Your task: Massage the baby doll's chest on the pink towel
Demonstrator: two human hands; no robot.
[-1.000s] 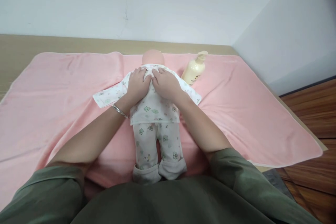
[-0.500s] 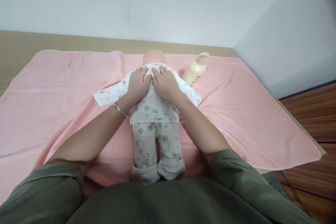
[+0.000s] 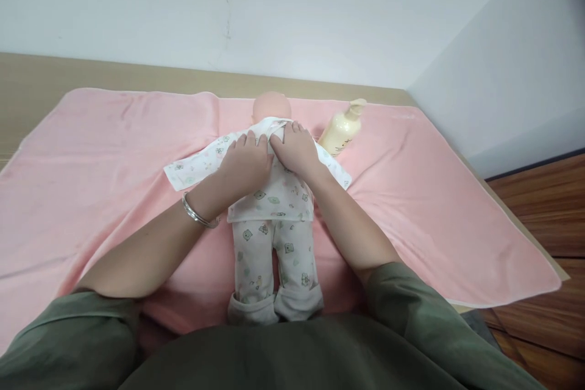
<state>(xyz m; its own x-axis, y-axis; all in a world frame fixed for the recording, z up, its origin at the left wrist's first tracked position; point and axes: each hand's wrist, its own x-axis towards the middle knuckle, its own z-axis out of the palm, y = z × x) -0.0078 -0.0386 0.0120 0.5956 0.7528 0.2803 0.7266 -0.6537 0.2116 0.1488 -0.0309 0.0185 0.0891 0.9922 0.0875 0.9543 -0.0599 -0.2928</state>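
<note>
A baby doll with a bald head (image 3: 272, 106) lies on a pink blanket, its feet toward me. It wears a white printed shirt (image 3: 278, 198) and matching printed trousers (image 3: 256, 256); whether it lies on its front or back I cannot tell. My left hand (image 3: 247, 161), with a silver bangle at the wrist, rests on the upper shirt, fingers apart and a little bent. Beside it my right hand (image 3: 297, 149) lies on the shirt near the neckline, thumb spread from the fingers. Both hands hide part of the shirt.
A cream pump bottle (image 3: 342, 131) leans to the right of the doll's head. The pink blanket (image 3: 434, 195) covers much of the wooden table (image 3: 36, 73). A white wall (image 3: 292, 18) stands behind, and brown wood panelling (image 3: 543, 207) is at the right.
My left hand has slid down the shirt toward me, its wrist raised slightly. The right hand has shifted a little rightward, and the neckline now looks folded. The view has tilted slightly.
</note>
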